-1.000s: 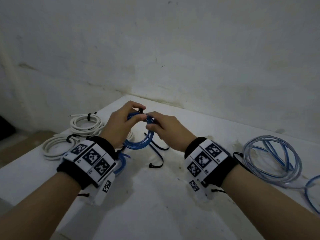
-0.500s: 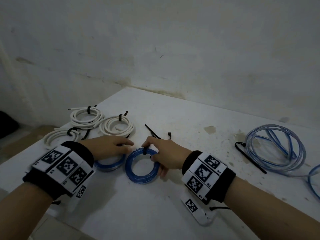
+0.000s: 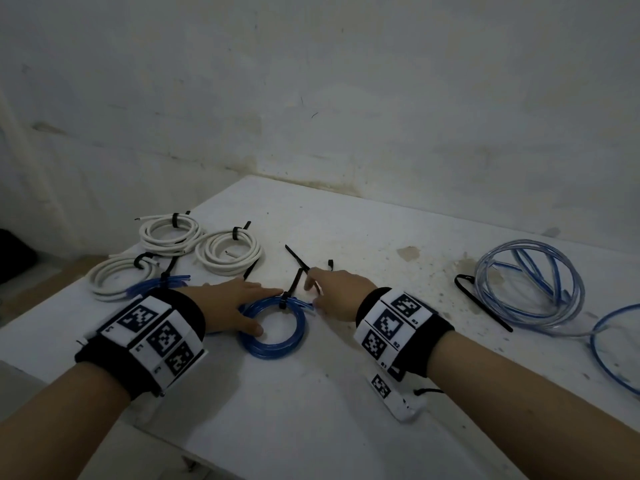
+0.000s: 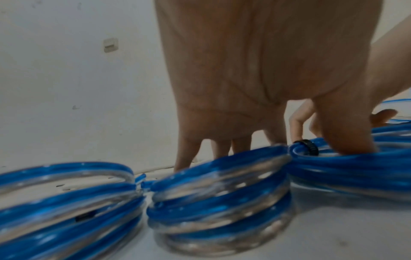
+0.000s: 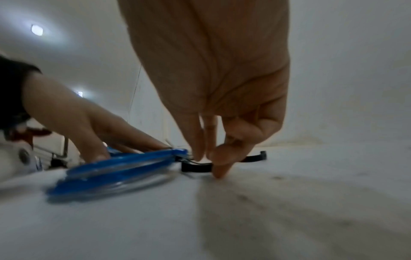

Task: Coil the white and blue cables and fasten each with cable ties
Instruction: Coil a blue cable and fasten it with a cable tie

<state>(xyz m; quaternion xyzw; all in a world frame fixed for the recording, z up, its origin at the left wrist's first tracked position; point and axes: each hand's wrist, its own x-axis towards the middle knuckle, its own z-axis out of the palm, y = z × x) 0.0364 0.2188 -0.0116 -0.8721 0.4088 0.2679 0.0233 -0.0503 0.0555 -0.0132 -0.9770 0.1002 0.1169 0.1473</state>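
A tied blue coil (image 3: 273, 341) lies flat on the white table (image 3: 311, 427), a black tie (image 3: 284, 299) cinched at its far side. My left hand (image 3: 249, 303) presses on it with straight fingers, thumb inside the ring (image 4: 347, 140). Just right of the coil, my right hand (image 3: 311, 289) points down at the table. In the right wrist view its thumb and fingers (image 5: 209, 163) pinch a loose black cable tie (image 5: 195, 167) lying there. Two more blue coils (image 4: 218, 193) sit under my left wrist.
Three tied white coils (image 3: 228, 251) lie at the back left. Other loose ties (image 3: 298, 261) lie beyond my right hand. At the right sit a loose blue cable loop (image 3: 530, 285), a black tie (image 3: 485, 306) and a trailing blue end (image 3: 609, 341). The wall is close behind.
Both hands lowered the blue coil from the air onto the table. My left hand then moved onto it, and my right hand left it for the loose tie.
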